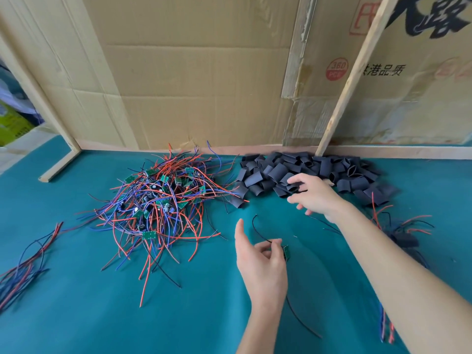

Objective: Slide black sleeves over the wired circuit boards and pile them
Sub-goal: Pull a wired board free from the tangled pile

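Sleeves [301, 175] heap on teal cloth [102, 315] by cardboard [194, 85]; right hand [314, 195] spread, left hand [263, 261] pinching board [286, 252].

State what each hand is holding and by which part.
Left hand: fingers pinch a wired circuit board at its edge. Right hand: reaching into the black sleeves; a hold cannot be told.

Black sleeves [301, 175]: loose heap, rear right of worktop. Wired circuit boards [163, 200]: tangled red, blue, black leads, centre-left. Sleeved boards [403, 238]: small pile, far right.
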A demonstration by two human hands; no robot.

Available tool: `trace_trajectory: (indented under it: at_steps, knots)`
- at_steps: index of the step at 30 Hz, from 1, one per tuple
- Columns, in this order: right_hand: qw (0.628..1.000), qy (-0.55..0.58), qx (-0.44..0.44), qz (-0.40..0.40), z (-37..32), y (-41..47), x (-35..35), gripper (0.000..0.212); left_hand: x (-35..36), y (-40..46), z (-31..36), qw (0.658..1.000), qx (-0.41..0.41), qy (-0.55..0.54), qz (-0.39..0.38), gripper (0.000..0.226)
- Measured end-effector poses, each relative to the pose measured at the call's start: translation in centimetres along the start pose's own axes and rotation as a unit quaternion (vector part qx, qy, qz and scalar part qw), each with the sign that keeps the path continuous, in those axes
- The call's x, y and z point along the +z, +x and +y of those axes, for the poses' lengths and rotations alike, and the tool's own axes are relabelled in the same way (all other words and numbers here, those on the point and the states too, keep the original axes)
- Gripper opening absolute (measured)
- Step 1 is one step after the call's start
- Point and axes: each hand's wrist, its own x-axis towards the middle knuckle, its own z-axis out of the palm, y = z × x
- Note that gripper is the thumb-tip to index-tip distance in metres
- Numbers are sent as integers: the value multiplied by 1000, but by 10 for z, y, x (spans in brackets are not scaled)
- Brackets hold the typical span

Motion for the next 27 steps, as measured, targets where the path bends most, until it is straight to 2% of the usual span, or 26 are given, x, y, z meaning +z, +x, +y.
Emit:
trace_trajectory:
  at_steps: [4, 9, 12, 15, 18, 20, 24, 27]
  knots:
    - [998, 41, 2, 57, 10, 12, 16, 46, 2, 1, 2, 1000, 5, -3, -3, 59]
    - [981, 82, -14, 173, 8, -9, 9, 12, 1, 0, 3, 999, 21, -29, 0, 29]
    - [968, 128, -25, 216, 12, -34, 10, 12, 1, -1, 6, 999, 29, -36, 1, 20]
    - [950, 237, -32, 201, 22, -56, 22, 17, 1, -2, 7, 999, 30, -39, -10, 22]
    - [896, 417, -20, 150, 30, -68, 29, 30, -1, -3, 9, 999, 27, -38, -18, 23]
    - [869, 486, -14, 96, 35, -73, 33, 31, -1, -3, 10, 999, 27, -34, -21, 23]
    - [852, 520, -17, 56, 33, -86, 40, 24, 0, -3, 9, 999, 29, -25, -30, 23]
    - [894, 436, -60, 78, 28, -96, 48, 21, 0, -3, 9, 999, 35, -12, -31, 26]
